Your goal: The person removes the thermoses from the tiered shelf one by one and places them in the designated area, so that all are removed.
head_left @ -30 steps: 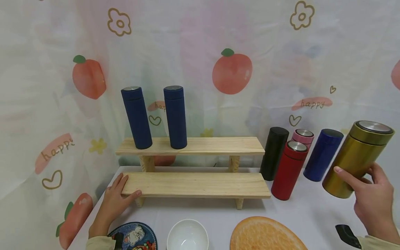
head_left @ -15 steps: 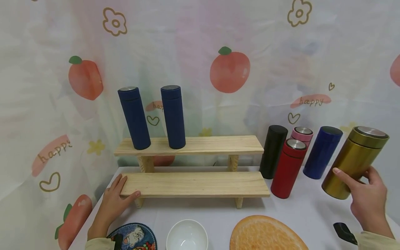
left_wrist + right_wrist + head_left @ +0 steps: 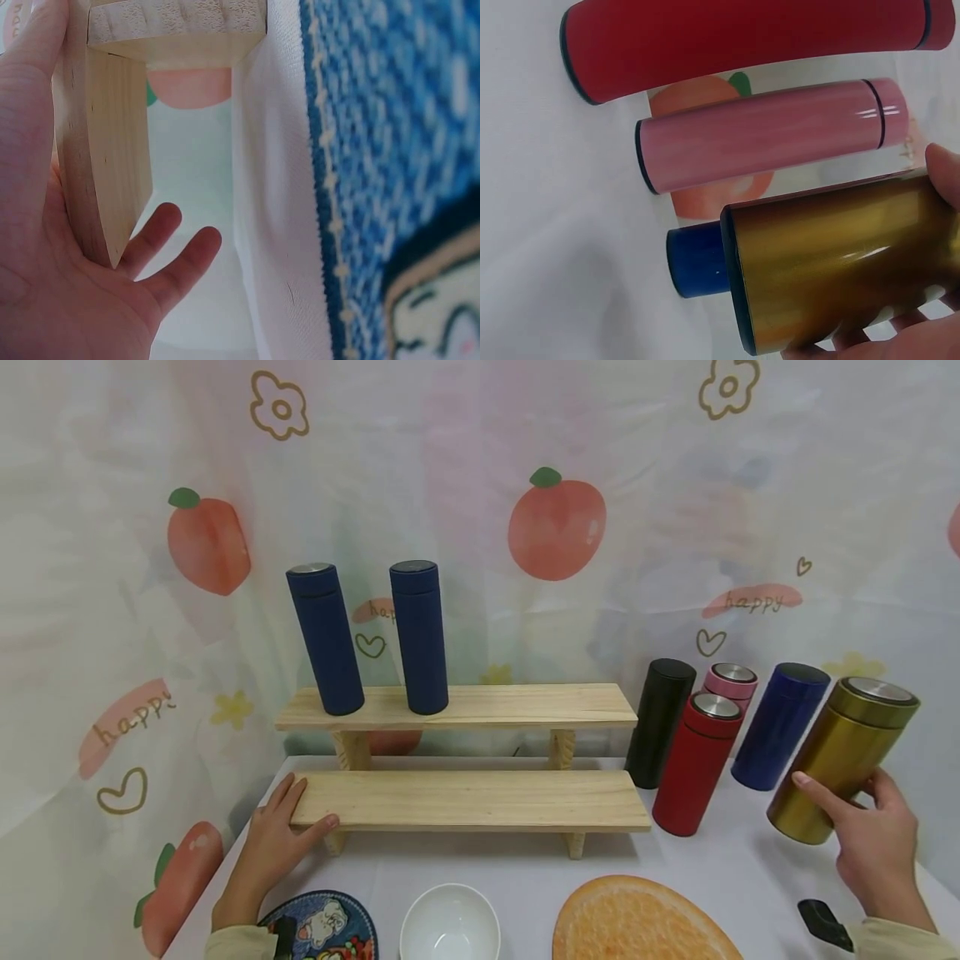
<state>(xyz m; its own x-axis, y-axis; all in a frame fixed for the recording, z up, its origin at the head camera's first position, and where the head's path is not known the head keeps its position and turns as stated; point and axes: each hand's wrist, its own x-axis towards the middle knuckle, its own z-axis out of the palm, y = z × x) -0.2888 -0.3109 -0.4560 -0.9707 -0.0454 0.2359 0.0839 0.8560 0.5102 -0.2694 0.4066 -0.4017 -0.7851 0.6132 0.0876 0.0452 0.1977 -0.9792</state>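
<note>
- Our right hand (image 3: 877, 843) has its fingers curled round the lower body of the gold flask (image 3: 840, 760); thumb on the far side, index finger laid across the front.
- The flask sits at the far right of the scene, over the white table (image 3: 720, 877). Whether its base touches the cloth or hangs just off it, we cannot tell.
- Long axis: tilted, steel-topped cap up and leaning right, base down and left. Not upright.
- In the right wrist view the gold flask (image 3: 840, 262) fills the lower right, with the pink flask (image 3: 769, 146), the red flask (image 3: 742, 41) and the base of a blue flask (image 3: 697, 262) beyond it.
- Our left hand (image 3: 273, 843) rests on the left end of the lower shelf (image 3: 472, 802), fingers straight on top, thumb along the front edge. The left wrist view shows the palm against the board end (image 3: 101, 165), nothing clasped.
- The key relation: the wooden riser lies left of the gold flask, well apart, with the red flask (image 3: 696, 764) and black flask (image 3: 660, 722) standing between them.
- Right hand is the nearer one by far; left is across the table from the flask.
- The upper shelf (image 3: 525, 706) carries 2 navy flasks (image 3: 371, 639) at its left end, both upright; the rest of both boards is bare wood.
- Near edge of the table: white bowl (image 3: 450, 925), orange-slice mat (image 3: 637, 922), patterned plate (image 3: 322, 931).
</note>
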